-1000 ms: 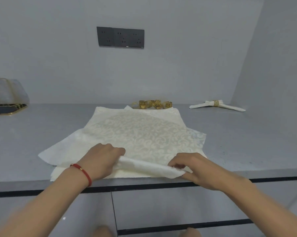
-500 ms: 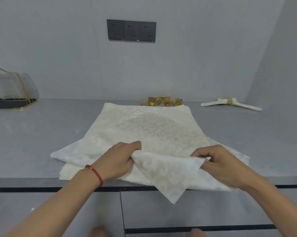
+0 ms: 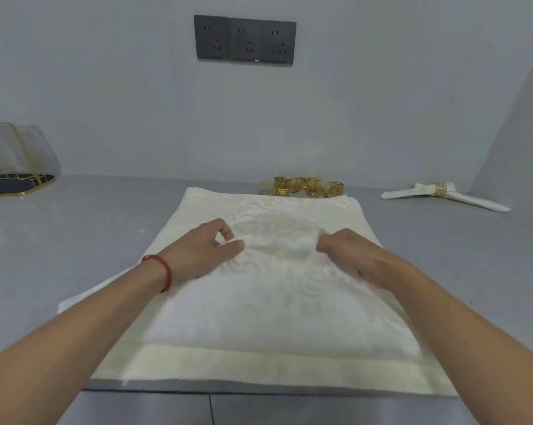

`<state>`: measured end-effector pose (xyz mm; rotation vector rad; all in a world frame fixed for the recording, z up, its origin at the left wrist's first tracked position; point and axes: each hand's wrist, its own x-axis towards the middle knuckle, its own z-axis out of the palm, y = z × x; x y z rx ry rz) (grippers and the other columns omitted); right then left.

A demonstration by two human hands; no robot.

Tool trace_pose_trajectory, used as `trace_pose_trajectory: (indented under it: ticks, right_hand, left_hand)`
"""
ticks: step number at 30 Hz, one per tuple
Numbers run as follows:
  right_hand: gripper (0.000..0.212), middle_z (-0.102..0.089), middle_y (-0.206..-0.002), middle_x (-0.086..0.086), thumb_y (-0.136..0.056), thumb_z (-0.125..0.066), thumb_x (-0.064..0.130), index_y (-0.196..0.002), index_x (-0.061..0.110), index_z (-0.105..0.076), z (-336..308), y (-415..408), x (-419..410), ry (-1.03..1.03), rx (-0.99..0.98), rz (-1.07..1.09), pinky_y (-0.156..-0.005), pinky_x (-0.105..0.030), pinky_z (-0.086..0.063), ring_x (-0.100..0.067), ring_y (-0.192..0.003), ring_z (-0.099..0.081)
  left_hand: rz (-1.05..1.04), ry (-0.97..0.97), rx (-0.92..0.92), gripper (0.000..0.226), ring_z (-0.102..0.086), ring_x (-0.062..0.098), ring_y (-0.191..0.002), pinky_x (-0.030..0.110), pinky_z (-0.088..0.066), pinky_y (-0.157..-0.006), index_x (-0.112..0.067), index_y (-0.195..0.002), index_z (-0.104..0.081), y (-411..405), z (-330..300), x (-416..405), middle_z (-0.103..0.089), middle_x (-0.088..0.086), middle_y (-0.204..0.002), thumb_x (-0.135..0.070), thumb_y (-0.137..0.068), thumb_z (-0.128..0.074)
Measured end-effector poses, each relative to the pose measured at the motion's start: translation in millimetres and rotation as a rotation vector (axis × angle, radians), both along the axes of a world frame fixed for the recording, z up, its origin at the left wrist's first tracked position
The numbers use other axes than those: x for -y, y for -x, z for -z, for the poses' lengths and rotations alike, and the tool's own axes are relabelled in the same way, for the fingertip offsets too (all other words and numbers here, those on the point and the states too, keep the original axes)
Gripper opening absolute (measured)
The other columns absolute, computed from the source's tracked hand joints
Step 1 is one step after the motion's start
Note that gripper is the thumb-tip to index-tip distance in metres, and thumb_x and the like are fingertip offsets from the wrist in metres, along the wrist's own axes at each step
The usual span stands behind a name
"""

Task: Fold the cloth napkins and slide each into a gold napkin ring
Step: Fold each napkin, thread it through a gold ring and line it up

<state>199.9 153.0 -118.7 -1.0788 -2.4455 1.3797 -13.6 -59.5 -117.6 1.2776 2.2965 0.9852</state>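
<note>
A stack of cream patterned cloth napkins [image 3: 268, 317] lies spread on the grey counter [image 3: 75, 240], reaching its front edge. My left hand [image 3: 203, 250], with a red cord at the wrist, pinches a raised fold of the top napkin near the stack's middle. My right hand [image 3: 348, 256] grips the same fold a little to the right, fingers curled into the cloth. Several gold napkin rings [image 3: 305, 187] sit clustered behind the stack's far edge. One rolled white napkin in a gold ring [image 3: 440, 193] lies at the far right.
A folded grey cloth on a dark, gold-trimmed tray [image 3: 13, 161] sits at the far left by the wall. A dark triple socket panel [image 3: 245, 39] is on the wall above. A side wall [image 3: 516, 133] closes the right end.
Both hands have carried the near corner of the top napkin up from the front edge and away from me, to the middle of the stack. The camera has moved closer.
</note>
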Motion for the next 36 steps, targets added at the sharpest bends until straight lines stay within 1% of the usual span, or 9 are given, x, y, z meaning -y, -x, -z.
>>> trace_pose_trajectory:
  ticks: [3,7,9,11,15,18,21,32,36]
  right_hand:
    - [0.033,-0.051,-0.068,-0.003,-0.087,-0.050,0.045,-0.073,0.015,-0.049,8.5,40.1,-26.0,-0.093,0.035,0.136,-0.062,-0.031,-0.036,-0.021,-0.058,-0.047]
    - [0.034,-0.049,-0.074,0.001,-0.091,-0.052,0.042,-0.069,0.019,-0.040,27.6,76.2,-58.3,-0.431,0.119,0.247,-0.058,-0.031,-0.034,-0.022,-0.062,-0.047]
    - [0.033,-0.046,-0.072,0.001,-0.090,-0.056,0.035,-0.066,0.022,-0.036,32.9,86.4,-68.1,-0.540,0.131,0.240,-0.052,-0.028,-0.028,-0.021,-0.059,-0.041]
    - [0.030,-0.051,-0.074,-0.001,-0.089,-0.057,0.030,-0.066,0.024,-0.039,37.7,93.6,-76.2,-0.610,0.122,0.228,-0.051,-0.027,-0.027,-0.022,-0.060,-0.044]
    - [0.023,-0.059,-0.072,-0.002,-0.087,-0.056,0.025,-0.066,0.020,-0.048,42.2,102.0,-85.2,-0.663,0.122,0.213,-0.051,-0.026,-0.030,-0.023,-0.060,-0.051]
    - [0.016,-0.066,-0.078,-0.004,-0.087,-0.058,0.023,-0.072,0.017,-0.059,42.1,109.8,-90.0,-0.669,0.119,0.215,-0.053,-0.028,-0.036,-0.027,-0.069,-0.062]
    - [0.015,-0.068,-0.082,-0.004,-0.089,-0.060,0.025,-0.078,0.016,-0.064,43.4,117.5,-93.2,-0.692,0.123,0.203,-0.055,-0.028,-0.038,-0.028,-0.075,-0.064]
    - [0.018,-0.066,-0.095,-0.005,-0.092,-0.059,0.030,-0.098,0.014,-0.065,48.5,135.0,-100.0,-0.762,0.211,0.220,-0.065,-0.031,-0.041,-0.028,-0.083,-0.061]
    - [0.025,-0.064,-0.108,-0.007,-0.096,-0.053,0.034,-0.105,0.012,-0.061,42.8,132.0,-92.7,-0.823,0.254,0.180,-0.071,-0.034,-0.041,-0.028,-0.091,-0.058]
  left_hand:
    - [-0.043,0.088,-0.103,0.037,-0.056,0.008,-0.063,0.026,-0.041,-0.058,-0.024,-0.090,-0.061,28.0,4.7,-47.9,-0.061,-0.007,-0.085,-0.060,-0.085,-0.065]
    - [-0.127,0.142,-0.157,0.038,-0.062,0.015,-0.058,0.027,-0.049,-0.061,-0.023,-0.090,-0.062,50.5,15.7,-90.7,-0.067,-0.002,-0.075,-0.059,-0.083,-0.067]
    - [-0.204,0.188,-0.311,0.031,-0.063,0.020,-0.071,0.029,-0.048,-0.066,-0.024,-0.089,-0.062,57.4,22.3,-102.1,-0.066,-0.002,-0.084,-0.055,-0.088,-0.060]
    - [-0.261,0.228,-0.458,0.028,-0.058,0.025,-0.080,0.031,-0.044,-0.070,-0.022,-0.092,-0.062,61.4,29.8,-111.2,-0.061,0.001,-0.094,-0.049,-0.095,-0.053]
    - [-0.288,0.246,-0.554,0.028,-0.052,0.028,-0.081,0.033,-0.042,-0.071,-0.017,-0.095,-0.059,66.6,39.9,-123.2,-0.055,0.004,-0.095,-0.042,-0.098,-0.046]
    - [-0.305,0.259,-0.601,0.029,-0.049,0.027,-0.081,0.034,-0.041,-0.070,-0.015,-0.098,-0.059,70.8,44.5,-127.6,-0.052,0.004,-0.094,-0.039,-0.099,-0.043]
    - [-0.326,0.268,-0.619,0.028,-0.049,0.027,-0.081,0.035,-0.043,-0.071,-0.014,-0.096,-0.056,69.6,45.2,-127.8,-0.053,0.005,-0.096,-0.036,-0.099,-0.040]
    - [-0.345,0.346,-0.640,0.030,-0.048,0.026,-0.083,0.035,-0.040,-0.072,-0.016,-0.109,-0.055,71.7,45.1,-133.3,-0.048,0.003,-0.095,-0.039,-0.100,-0.038]
    - [-0.350,0.395,-0.638,0.035,-0.050,0.027,-0.094,0.036,-0.039,-0.077,-0.015,-0.114,-0.050,67.4,43.2,-132.9,-0.057,0.006,-0.111,-0.042,-0.100,-0.034]
